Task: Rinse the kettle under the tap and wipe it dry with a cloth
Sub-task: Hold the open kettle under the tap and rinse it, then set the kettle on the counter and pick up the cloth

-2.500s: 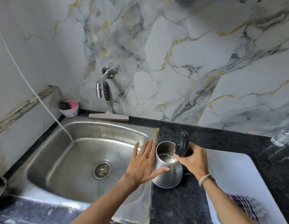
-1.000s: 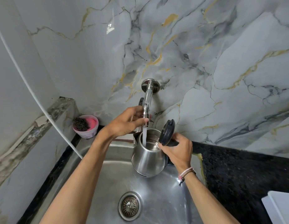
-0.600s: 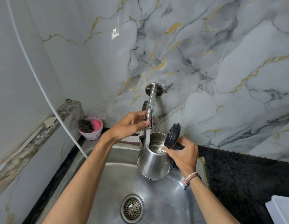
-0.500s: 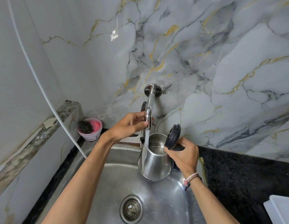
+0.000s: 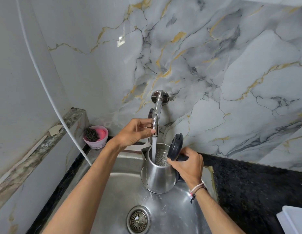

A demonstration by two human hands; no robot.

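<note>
A steel kettle [image 5: 159,178] with its black lid [image 5: 175,146] flipped open hangs over the sink [image 5: 113,191], directly under the chrome wall tap [image 5: 156,115]. Water streams from the spout into the kettle's mouth and bubbles inside. My right hand [image 5: 187,166] grips the kettle by its black handle. My left hand [image 5: 135,131] is at the tap's nozzle, fingers curled around it. A few drops fall from the kettle's base. No cloth is in view.
A pink tub with a dark scrubber [image 5: 95,136] stands at the sink's back left corner. A white hose [image 5: 50,98] runs down the left wall. Black counter [image 5: 256,191] lies to the right, with a white board's corner [image 5: 293,220]. The drain [image 5: 138,221] is below.
The kettle went from the counter to under the tap and water started running into it. In the last half second the kettle shifted slightly so the stream lands inside rather than down its side.
</note>
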